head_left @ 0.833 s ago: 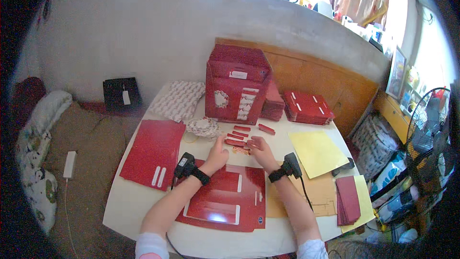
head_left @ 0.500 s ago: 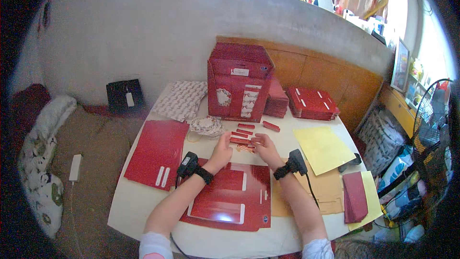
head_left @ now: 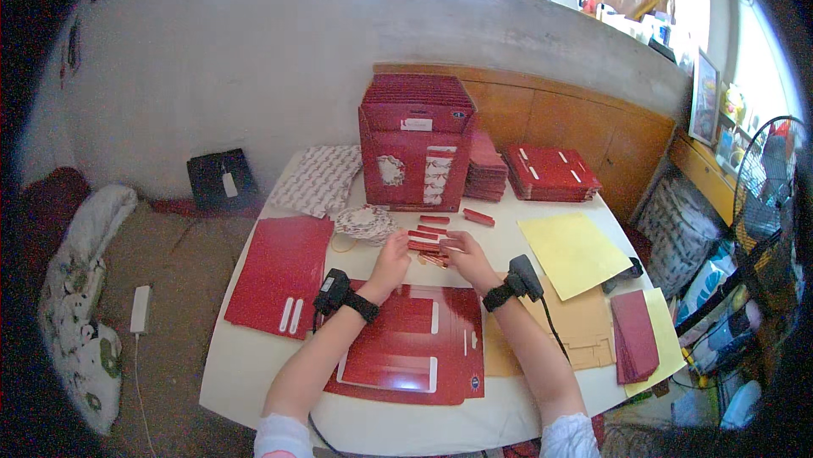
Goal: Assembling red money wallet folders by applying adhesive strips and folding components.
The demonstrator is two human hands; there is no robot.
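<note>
My left hand (head_left: 390,260) and my right hand (head_left: 468,260) face each other over the middle of the table. Between them sits a small bundle of narrow red strips (head_left: 426,241) with pale edges. The fingers of each hand close on one end of it. Just beyond lie two loose red strip pieces, one small (head_left: 434,219) and one tilted (head_left: 478,217). Small orange-tan bits (head_left: 433,261) show below the bundle. Under my forearms is a flat red printed card sheet (head_left: 457,322) with cut-out windows.
A tall red box (head_left: 415,162) packed with cards stands at the back, beside red card stacks (head_left: 550,174). Patterned bundles (head_left: 364,225) and red sheets (head_left: 279,276) lie left. Yellow paper (head_left: 574,255), tan card (head_left: 559,327) and dark red pieces (head_left: 633,335) lie right, near a fan (head_left: 766,195).
The view has shifted slightly. My hands stay facing each other, and the red strips between them now sit closer together, with the upper strip nearer the bundle.
</note>
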